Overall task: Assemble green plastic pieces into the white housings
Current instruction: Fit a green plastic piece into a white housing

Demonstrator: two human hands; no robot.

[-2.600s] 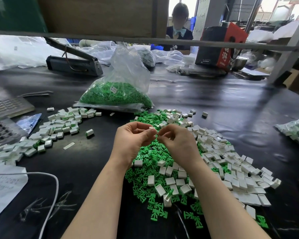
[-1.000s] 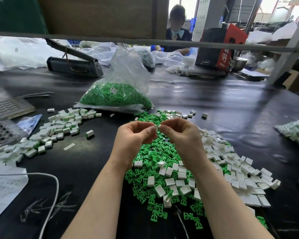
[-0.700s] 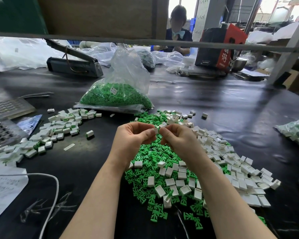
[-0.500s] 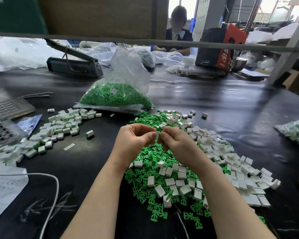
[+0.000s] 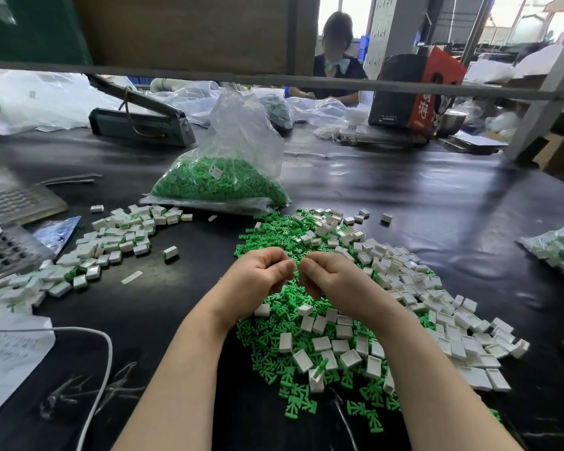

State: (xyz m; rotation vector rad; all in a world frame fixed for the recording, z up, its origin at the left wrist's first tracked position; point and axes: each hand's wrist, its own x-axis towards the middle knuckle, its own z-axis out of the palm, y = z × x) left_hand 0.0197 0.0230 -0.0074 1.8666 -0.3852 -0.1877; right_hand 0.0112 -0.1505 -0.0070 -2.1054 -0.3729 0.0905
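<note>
My left hand [image 5: 258, 278] and my right hand [image 5: 334, 283] hover low over a heap of loose green plastic pieces [image 5: 295, 397], fingers curled, thumb tips almost touching. Earlier frames show a small white housing pinched between the fingertips; now the thumbs and fingers hide it. Empty white housings [image 5: 437, 307] spread through the heap and to its right. To the left lies a separate scatter of white housings with green showing in them [image 5: 111, 237].
A clear bag of green pieces [image 5: 222, 185] stands behind the heap. A heat sealer [image 5: 140, 125] sits at the back left, a grid tray [image 5: 4, 252] and paper [image 5: 7, 359] with a white cable [image 5: 103, 353] at the left, another bag [image 5: 559, 249] at the right. A person [image 5: 336, 63] works opposite.
Both hands have dropped closer to the heap while staying together. The white housing seen between the fingertips earlier is now hidden behind the thumbs.
</note>
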